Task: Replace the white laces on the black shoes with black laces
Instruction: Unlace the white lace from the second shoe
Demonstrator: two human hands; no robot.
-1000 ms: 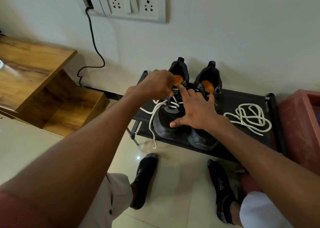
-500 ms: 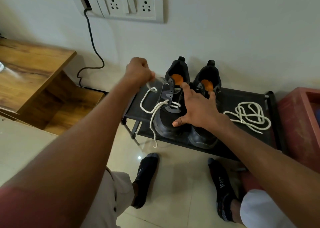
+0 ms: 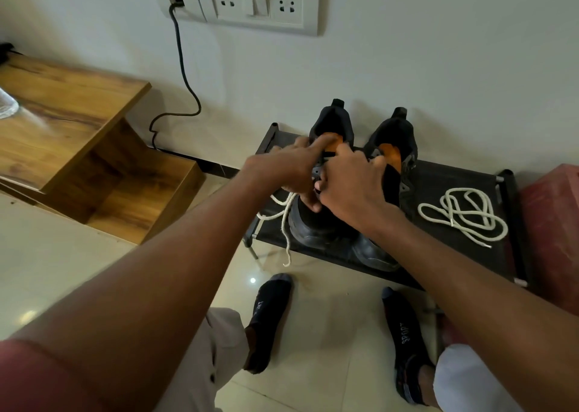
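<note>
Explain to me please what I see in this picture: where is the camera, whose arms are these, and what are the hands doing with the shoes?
There is no machine here. The camera sits on a person's head and looks forward and down, so both arms are that person's own.

A low black rack stands by the wall. On it are two black shoes with orange insides. The left hand and the right hand are close together over the left shoe, at its lace holes. A white lace hangs from under the hands past the rack's edge; exactly which fingers hold it is hidden. The right shoe has no lace visible, and a loose white lace lies coiled beside it on the rack. No black laces are visible.
</note>
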